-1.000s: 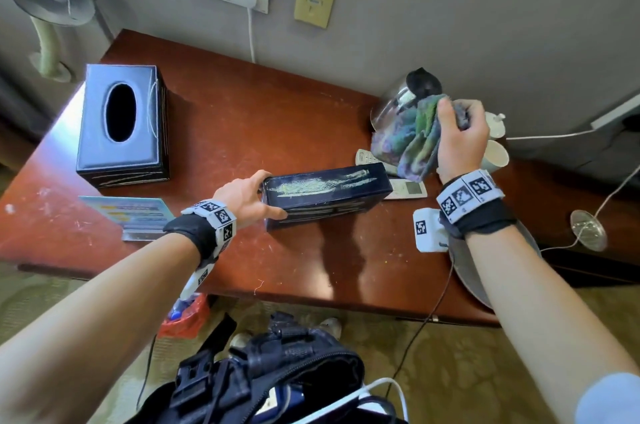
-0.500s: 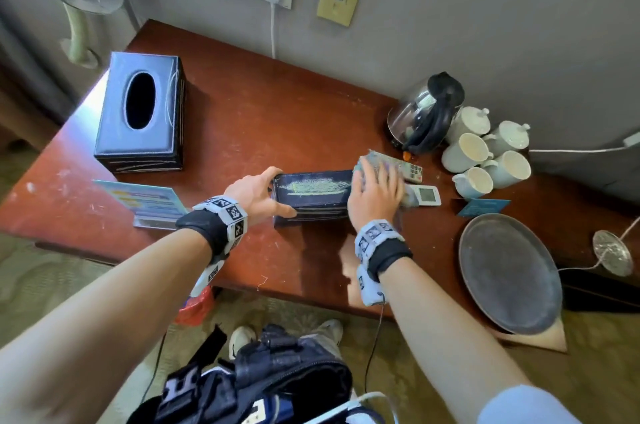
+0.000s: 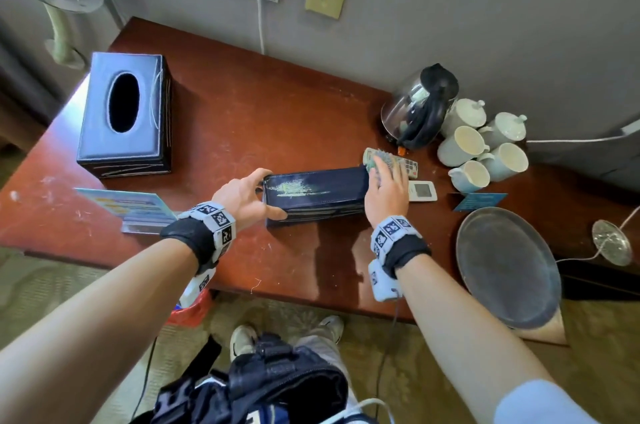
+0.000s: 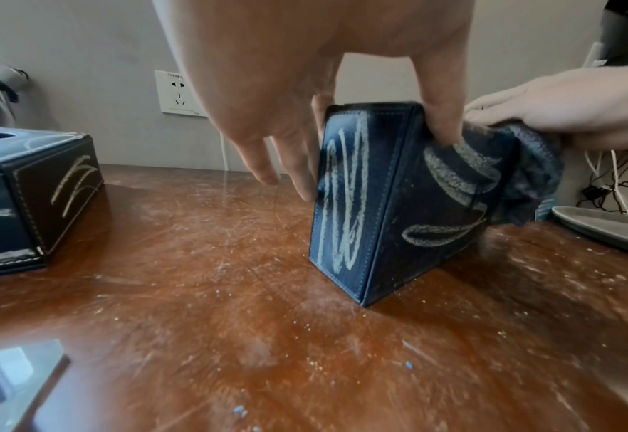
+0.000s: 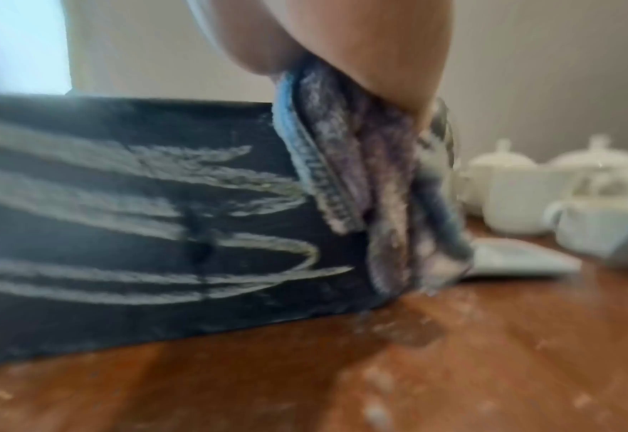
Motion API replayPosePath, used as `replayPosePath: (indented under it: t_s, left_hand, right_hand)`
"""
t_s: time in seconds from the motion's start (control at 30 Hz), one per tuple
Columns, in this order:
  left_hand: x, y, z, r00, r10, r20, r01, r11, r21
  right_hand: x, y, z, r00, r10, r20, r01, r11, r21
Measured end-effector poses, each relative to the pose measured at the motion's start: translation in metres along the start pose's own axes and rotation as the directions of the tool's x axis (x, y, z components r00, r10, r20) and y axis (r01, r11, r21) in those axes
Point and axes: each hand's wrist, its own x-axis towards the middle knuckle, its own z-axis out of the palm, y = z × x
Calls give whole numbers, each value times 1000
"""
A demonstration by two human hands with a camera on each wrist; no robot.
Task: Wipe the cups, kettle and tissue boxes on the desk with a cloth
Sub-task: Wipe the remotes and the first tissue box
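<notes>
Nearest, at the front edge of the table (image 3: pixel 311 261), a dark box (image 3: pixel 313 197) lies on its side. It is one of the two tissue boxes, and it has pale chalky smears on its top, its long front and its end.

The left hand (image 3: pixel 242 193) holds the left end of the box. Its grip is a pinch on the box, thumb on the front face and fingers (image 4: pixel 297 163) round the back.

The right hand (image 3: pixel 386 193) is at the other end. It presses a fuzzy cloth (image 4: pixel 531 178) down over the right end of the box. Its fingers lie fairly flat on top of the cloth (the wrist view there is blurry, so the fingertips cannot be seen).

To do this wipe well, I think the left hand should keep the box from sliding. The right hand should drag the cloth along the whole top, then down the front where the smears are thick. A cleaner bit of cloth would help, so the dust does not smear back.

A little farther off, a gray tray (image 3: pixel 507 268) hangs over the table edge on the right. Two remotes (image 3: pixel 410 165) lie just behind the right hand, so the cloth could bump them.

Farther back stand the white cups (image 3: pixel 465 143) and the kettle (image 3: pixel 420 105) by the wall. The other tissue box (image 3: pixel 124 115) sits upright, far left, with a few pale marks on its side.
</notes>
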Motion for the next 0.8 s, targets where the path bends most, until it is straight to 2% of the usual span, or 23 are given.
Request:
replayPosePath:
  t_s: [0.07,0.1,0.17,0.23,0.3,0.37,0.43,0.5,0.57,0.67,0.8]
  left_hand:
    - [-1,-1,0,1000,-9,2,9,1000,-6]
    - [-1,0,0,1000,-9,2,9,1000,-6]
    - [-1,1,-1,1000,0,8,0,1000,-7]
    - [-3,1,-1,1000,5,15,-5,1000,-11]
    - [-5,0,-3,1000,11,22,-11,1000,-3]
    - [-5,0,-4,1000,20,17,-20,1000,8]
    - [-5,1,-5,999,33,17,-33,999,-2]
    - [-7,1,-5,998,55,36,-54,998,-30]
    - [-8,0,-6,996,73,46,-71,997,-34]
    - [-7,-1,-9,996,80,46,-81,997,7]
    - [-5,-1,-11,997,71,41,-75,992,101]
  right_hand:
    - [-16,-15,8,994,-88,-66,85,995,-57]
    - [-25,-23,10,986,-160,-52,156,985,-73]
    - [-41,-35,15,949,-315,35,316,946,-68]
    - [-47,-42,14,912,-391,122,402,913,-73]
    - [-39,-36,7,908,-390,154,413,897,-159]
    - [-31,-24,0,931,-330,158,360,904,-230]
    - [-28,-19,0,961,-240,136,266,938,-223]
    - [-36,-30,9,973,-209,95,225,953,-202]
    - [-48,-51,22,965,-249,82,260,951,-167]
    - [-64,-81,35,913,-390,122,403,908,-113]
    - [-53,-69,30,867,-470,167,491,864,-116]
